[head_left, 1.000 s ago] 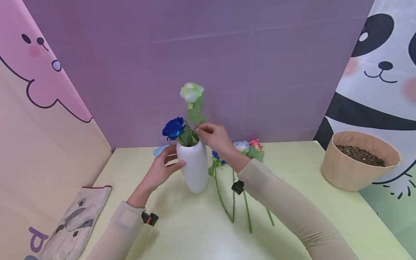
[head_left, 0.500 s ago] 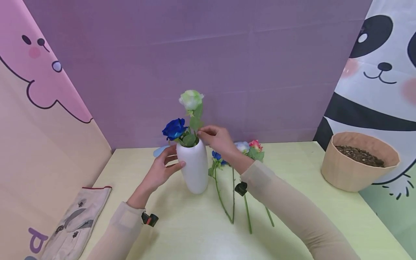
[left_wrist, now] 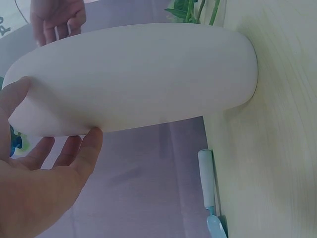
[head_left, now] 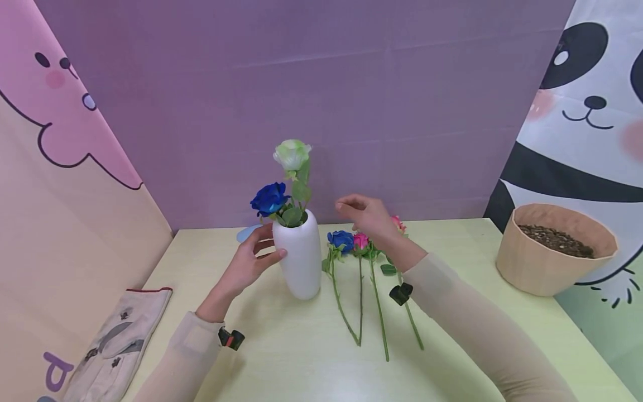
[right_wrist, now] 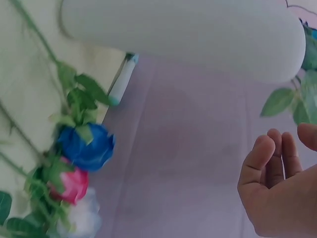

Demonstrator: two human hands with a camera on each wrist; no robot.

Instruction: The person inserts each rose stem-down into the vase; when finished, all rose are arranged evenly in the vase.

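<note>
Gripping the white vase [head_left: 300, 257] at its 9 o'clock side, the left hand [head_left: 248, 262] is curling thumb and fingers around the body. The vase is standing on the table [head_left: 281, 357], holding a blue rose [head_left: 269, 199] and a green-white rose [head_left: 292, 154]. The right hand [head_left: 366, 215] is hovering at the vase's 3 o'clock, fingers relaxed and empty, above the loose flowers [head_left: 351, 241]. Only the left wrist view is showing a white-handled tool [left_wrist: 207, 181], possibly a brush, lying behind the vase.

You wore long, close-fitting beige sleeves [head_left: 472, 329] to both wrists, hands bare. Each forearm carried a small black clip: the left clip [head_left: 231, 338] showed a red-orange mark, the right clip [head_left: 400, 293] was plain black.
</note>
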